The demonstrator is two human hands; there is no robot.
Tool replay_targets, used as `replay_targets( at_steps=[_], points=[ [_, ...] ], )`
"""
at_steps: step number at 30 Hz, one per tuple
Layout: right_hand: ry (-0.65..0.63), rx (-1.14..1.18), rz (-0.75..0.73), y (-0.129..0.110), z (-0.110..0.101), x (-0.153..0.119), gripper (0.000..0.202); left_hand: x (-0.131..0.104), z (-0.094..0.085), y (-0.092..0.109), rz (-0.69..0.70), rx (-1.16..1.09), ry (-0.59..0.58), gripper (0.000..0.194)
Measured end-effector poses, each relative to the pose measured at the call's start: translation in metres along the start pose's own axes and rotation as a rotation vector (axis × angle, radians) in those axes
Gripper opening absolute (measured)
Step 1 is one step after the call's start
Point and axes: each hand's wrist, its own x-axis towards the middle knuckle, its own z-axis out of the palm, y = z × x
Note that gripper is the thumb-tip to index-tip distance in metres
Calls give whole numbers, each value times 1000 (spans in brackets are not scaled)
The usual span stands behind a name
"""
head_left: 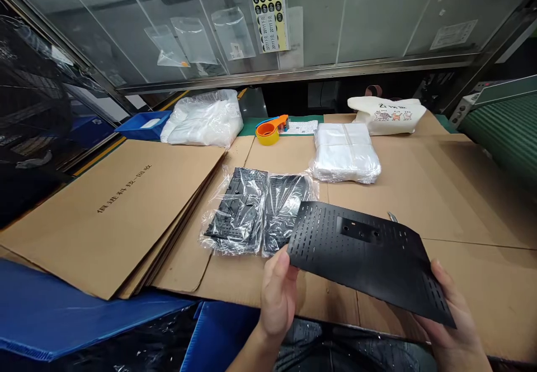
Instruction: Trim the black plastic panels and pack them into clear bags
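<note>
A thin black perforated panel [356, 260] is held tilted above the front of the cardboard-covered table, with a small recess near its upper edge. My left hand [279, 291] grips its left corner, thumb near the edge. On the right end, my right hand [453, 316] is closed round the panel's edge, with some fingers hidden beneath. Behind the panel lie two black parts in clear plastic bags, a left one [239, 210] and a right one [285, 207], side by side. A small metallic tip [392, 216] shows just past the panel's upper edge.
Flat cardboard sheets [126, 204] are stacked at left. Farther back are a blue tray [145, 126], a white plastic bundle [205, 117], a tape dispenser [271, 130], a stack of clear bags [346, 151] and a white pouch [386, 116]. A green ridged surface [503, 126] stands at right.
</note>
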Motion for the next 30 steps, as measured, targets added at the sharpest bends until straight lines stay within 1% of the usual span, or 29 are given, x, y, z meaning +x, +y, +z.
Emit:
replay_targets(
  at_steps=[3, 5, 9, 13, 16, 18, 19, 21, 22, 24, 25, 27, 28, 29, 30],
  points=[
    [-64, -7, -61, -5, 3, -2, 24, 1, -4, 0, -18, 6, 54, 34],
    [-100, -9, -74, -7, 3, -3, 22, 2, -7, 1, -18, 18, 96, 30],
    [-148, -29, -45, -10, 4, -7, 25, 4, -13, 3, -32, 36, 119, 30],
    [-231, -11, 21, -16, 13, -10, 28, 2, -19, 3, -48, 64, 190, 34],
    [-257, 25, 74, -18, 17, -11, 27, 3, -22, 4, -49, 94, 211, 35],
    [-281, 6, 72, -17, 15, -12, 27, 5, -23, 4, -37, 117, 216, 32],
    [-300, -35, 46, -17, 14, -12, 27, 6, -23, 5, -27, 134, 210, 29],
    [-320, -207, -78, -17, 11, -12, 24, 7, -20, 6, 21, 142, 205, 27],
    [-336, -324, -177, -18, 10, -12, 20, 7, -18, 7, 50, 125, 202, 33],
    [-405, -546, -434, -21, 11, -11, 14, 4, -11, 11, 69, 49, 193, 55],
    [-449, -629, -574, -22, 12, -11, 17, 2, -7, 13, 53, 0, 182, 64],
    [-515, -735, -803, -22, 13, -10, 26, -2, 0, 19, -2, -77, 139, 72],
    [-516, -769, -875, -21, 13, -10, 30, -4, 3, 21, -8, -104, 117, 74],
    [-484, -799, -915, -18, 13, -10, 33, -5, 5, 22, 8, -125, 99, 77],
    [-451, -829, -925, -14, 11, -10, 36, -6, 6, 23, 35, -140, 88, 80]
  ],
)
